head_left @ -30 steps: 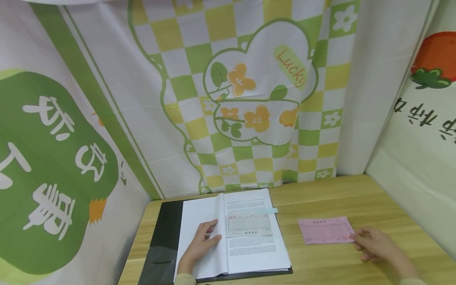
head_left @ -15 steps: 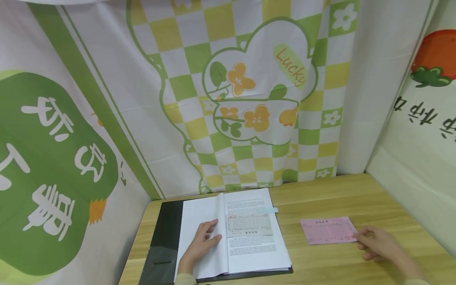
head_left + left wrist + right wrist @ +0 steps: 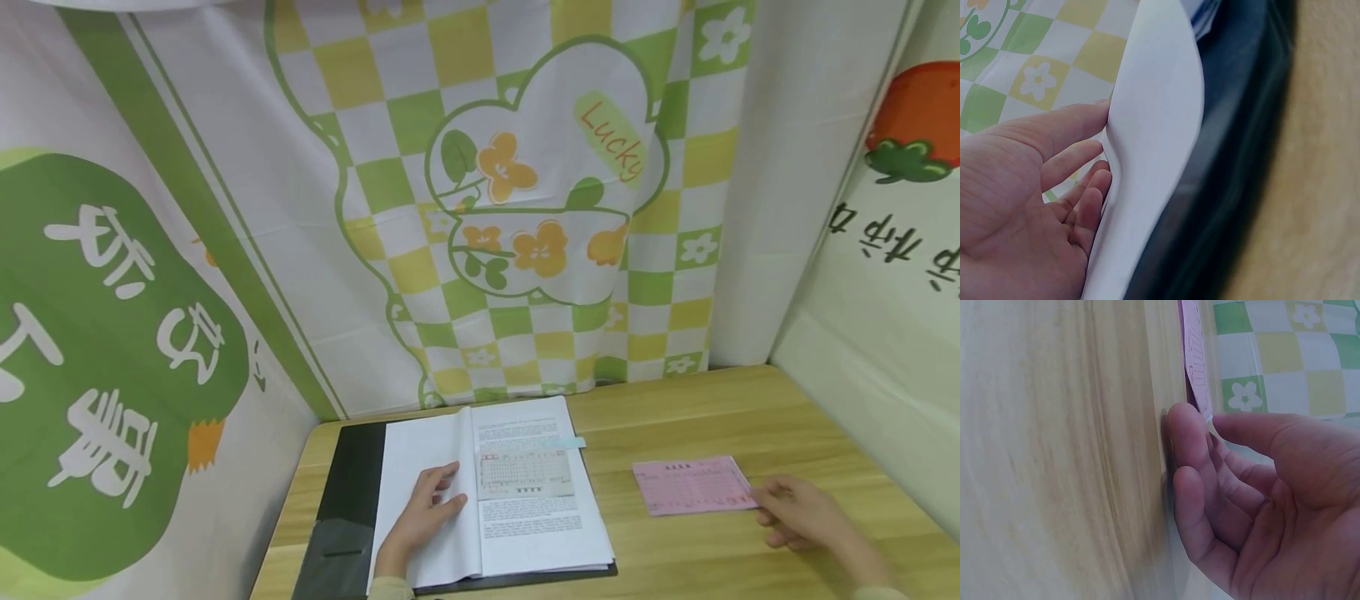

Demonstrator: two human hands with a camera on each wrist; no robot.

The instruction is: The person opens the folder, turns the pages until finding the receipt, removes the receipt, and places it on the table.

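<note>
My right hand [image 3: 802,512] pinches the lower right corner of a pink printed form slip [image 3: 693,485], which lies right of the folder. In the right wrist view, thumb and fingers [image 3: 1191,434] meet at the end of the pink slip [image 3: 1194,356]. My left hand [image 3: 426,517] rests with loose fingers on the blank left page [image 3: 397,450] of an open stack of papers. Close up, its fingertips [image 3: 1100,112] touch the white sheet [image 3: 1154,94]. On the printed right page [image 3: 536,554] lies a whitish form slip [image 3: 525,473].
A black folder [image 3: 348,458] lies under the papers on the wooden table [image 3: 675,400]. A light blue tab [image 3: 566,442] sticks out from the right page. Printed cloth hangs [image 3: 525,333] behind the table, and more covers the left and right sides.
The right hand and the pink slip have shifted slightly to the right, with little movement in the last half second. The left hand stays on the page.
</note>
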